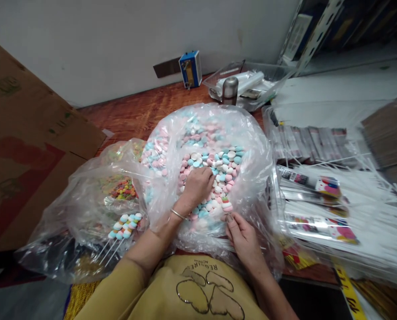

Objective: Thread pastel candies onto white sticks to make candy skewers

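Observation:
A big clear plastic bag [251, 146] lies open in front of me, full of pink, blue and white candies [223, 162]. My left hand [196, 186], with a thin bangle on the wrist, reaches into the bag with curled fingers resting on the candies. My right hand [243, 240] is at the bag's near edge, fingertips pinched at a pink and white candy [226, 206] and a thin white stick. To the left, finished skewers of candies [125, 224] on white sticks lie in another clear bag [85, 204].
Small multicoloured candies [121, 189] sit in the left bag. Printed clear wrappers and white sticks [334, 209] are piled on the right. A cardboard box [25, 142] stands left. A blue device [190, 69], a metal flask [230, 91] and a clear tray [251, 82] sit by the wall.

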A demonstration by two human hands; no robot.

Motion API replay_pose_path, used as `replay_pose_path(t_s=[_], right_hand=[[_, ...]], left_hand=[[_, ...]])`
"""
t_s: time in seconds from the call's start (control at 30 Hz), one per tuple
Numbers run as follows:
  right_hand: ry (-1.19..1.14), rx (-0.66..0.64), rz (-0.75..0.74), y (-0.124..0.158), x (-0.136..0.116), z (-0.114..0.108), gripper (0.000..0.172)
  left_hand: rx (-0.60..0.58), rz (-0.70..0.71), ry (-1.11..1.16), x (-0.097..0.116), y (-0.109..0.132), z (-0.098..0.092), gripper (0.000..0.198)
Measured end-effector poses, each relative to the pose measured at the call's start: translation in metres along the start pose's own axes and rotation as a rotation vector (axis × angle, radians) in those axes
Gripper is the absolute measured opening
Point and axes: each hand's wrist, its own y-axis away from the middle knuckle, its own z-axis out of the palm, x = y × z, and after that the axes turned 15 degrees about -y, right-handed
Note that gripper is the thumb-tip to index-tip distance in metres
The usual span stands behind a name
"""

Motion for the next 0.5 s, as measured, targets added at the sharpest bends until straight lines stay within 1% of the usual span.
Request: replay_pose_path(t_s=[0.1, 0.17, 0.23, 0.33, 0.4, 0.5], right_hand=[[0.013, -0.001, -0.017, -0.001, 0.000, 0.000, 0.048], [0.014, -0.005, -0.018, -0.002, -0.002, 0.001, 0.048], [0.014, -0.005, -0.020, -0.002, -0.004, 0.002, 0.047], [0.025, 0.001, -0.032, -0.001, -0.006, 0.002, 0.045], [0.031, 0.001, -0.034, -0.001, -0.007, 0.002, 0.044], [0.030, -0.004, -0.032, 0.000, -0.007, 0.002, 0.045]], left_hand=[[-0.028, -0.098, 0.090, -0.001, -0.004, -0.003, 0.002], [-0.067, -0.161, 0.148, -0.002, -0.007, -0.005, 0.010], [-0.116, -0.191, 0.176, -0.003, -0.010, -0.008, 0.015], [-0.150, -0.170, 0.156, -0.004, -0.012, -0.013, 0.011], [-0.145, -0.135, 0.146, -0.003, -0.011, -0.016, 0.010], [-0.139, -0.103, 0.149, 0.000, -0.008, -0.020, 0.013]])
